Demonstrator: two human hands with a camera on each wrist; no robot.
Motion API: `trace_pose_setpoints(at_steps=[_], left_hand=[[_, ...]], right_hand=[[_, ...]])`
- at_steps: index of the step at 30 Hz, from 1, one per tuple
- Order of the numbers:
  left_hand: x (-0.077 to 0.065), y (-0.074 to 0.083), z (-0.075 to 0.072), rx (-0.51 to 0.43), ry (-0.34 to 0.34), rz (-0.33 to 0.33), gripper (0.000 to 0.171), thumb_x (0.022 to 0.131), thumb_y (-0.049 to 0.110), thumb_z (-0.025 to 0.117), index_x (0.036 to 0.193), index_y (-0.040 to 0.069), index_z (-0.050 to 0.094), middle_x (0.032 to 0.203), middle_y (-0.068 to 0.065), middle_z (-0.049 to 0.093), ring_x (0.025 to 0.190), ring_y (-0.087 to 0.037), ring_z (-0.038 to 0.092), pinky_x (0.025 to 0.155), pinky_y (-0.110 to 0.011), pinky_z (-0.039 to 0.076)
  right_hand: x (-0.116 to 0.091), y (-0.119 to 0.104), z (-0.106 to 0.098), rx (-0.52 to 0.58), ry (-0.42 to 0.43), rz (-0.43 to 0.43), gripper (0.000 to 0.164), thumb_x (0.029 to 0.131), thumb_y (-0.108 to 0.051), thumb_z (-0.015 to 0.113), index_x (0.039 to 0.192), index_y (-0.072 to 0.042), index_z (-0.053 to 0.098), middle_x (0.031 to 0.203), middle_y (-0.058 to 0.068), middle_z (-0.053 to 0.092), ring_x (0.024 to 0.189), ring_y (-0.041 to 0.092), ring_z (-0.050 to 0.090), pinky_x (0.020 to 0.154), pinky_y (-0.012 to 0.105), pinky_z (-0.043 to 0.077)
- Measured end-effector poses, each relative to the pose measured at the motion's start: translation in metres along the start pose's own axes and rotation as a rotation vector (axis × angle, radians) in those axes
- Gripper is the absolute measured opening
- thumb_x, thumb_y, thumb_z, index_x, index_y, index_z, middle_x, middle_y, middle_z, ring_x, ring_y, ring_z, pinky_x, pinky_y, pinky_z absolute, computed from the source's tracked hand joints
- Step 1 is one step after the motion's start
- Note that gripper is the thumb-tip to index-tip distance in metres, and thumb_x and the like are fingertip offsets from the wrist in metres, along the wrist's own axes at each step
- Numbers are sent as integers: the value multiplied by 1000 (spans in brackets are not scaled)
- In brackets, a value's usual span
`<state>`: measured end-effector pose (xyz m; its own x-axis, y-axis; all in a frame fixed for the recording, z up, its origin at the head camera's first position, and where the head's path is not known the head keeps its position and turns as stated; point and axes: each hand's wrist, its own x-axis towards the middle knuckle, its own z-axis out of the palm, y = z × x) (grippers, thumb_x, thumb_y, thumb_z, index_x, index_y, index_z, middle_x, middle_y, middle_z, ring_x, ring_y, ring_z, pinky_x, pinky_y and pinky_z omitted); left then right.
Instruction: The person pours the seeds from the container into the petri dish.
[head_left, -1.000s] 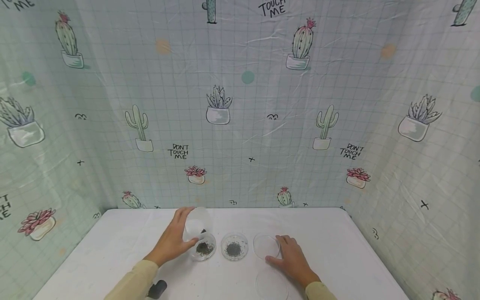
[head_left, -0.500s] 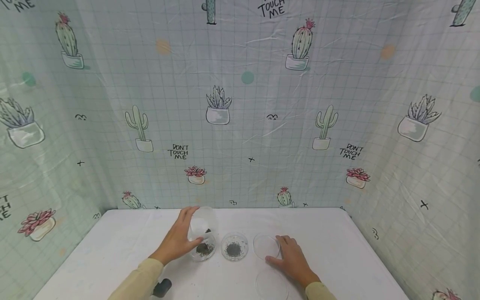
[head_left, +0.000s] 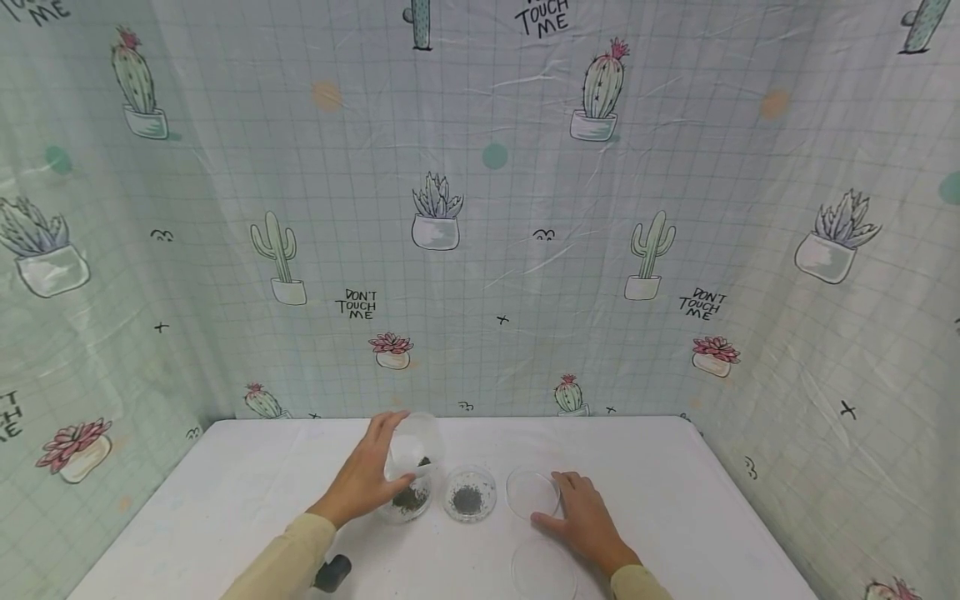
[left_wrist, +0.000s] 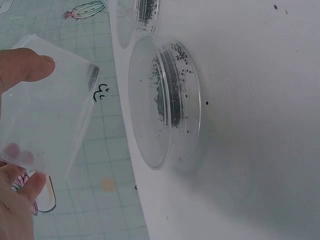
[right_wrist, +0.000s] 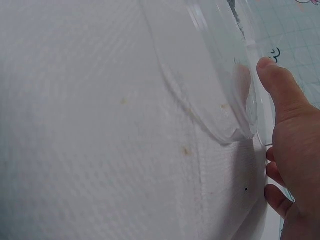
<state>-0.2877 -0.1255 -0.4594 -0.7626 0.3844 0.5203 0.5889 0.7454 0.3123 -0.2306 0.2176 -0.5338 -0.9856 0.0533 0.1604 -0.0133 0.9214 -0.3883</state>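
Note:
My left hand grips a translucent plastic cup, thumb on one side and fingers on the other. The cup is tilted above the left petri dish, with a small dark patch inside near its rim. Dark bits lie in that dish. Right of it stands a second petri dish with dark grey granules. My right hand rests beside a third, clear dish. Its thumb and fingers are spread at the dish's right edge; whether they touch it I cannot tell.
A clear round lid or dish lies near the table's front. A dark cylindrical piece sits by my left sleeve. A few dark specks dot the white table. A cactus-print curtain hangs behind.
My left hand and the cup have shifted a little to the right over the left dish. The dark piece by the sleeve moved along with that arm. My right hand stays put.

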Motion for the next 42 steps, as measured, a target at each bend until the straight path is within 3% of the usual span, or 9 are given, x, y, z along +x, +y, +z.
trace_pose_setpoints(at_steps=[42], left_hand=[[11,18,10,-12,-35,82,99,61,25,83,142,22,28,136,-2,35,116,-23,49,94,-44,47]], right_hand=[[0,-1,0,-6,8,-4,85,65,-63,68,128,-8,50,123,9,53,113,27,49,98,48,42]])
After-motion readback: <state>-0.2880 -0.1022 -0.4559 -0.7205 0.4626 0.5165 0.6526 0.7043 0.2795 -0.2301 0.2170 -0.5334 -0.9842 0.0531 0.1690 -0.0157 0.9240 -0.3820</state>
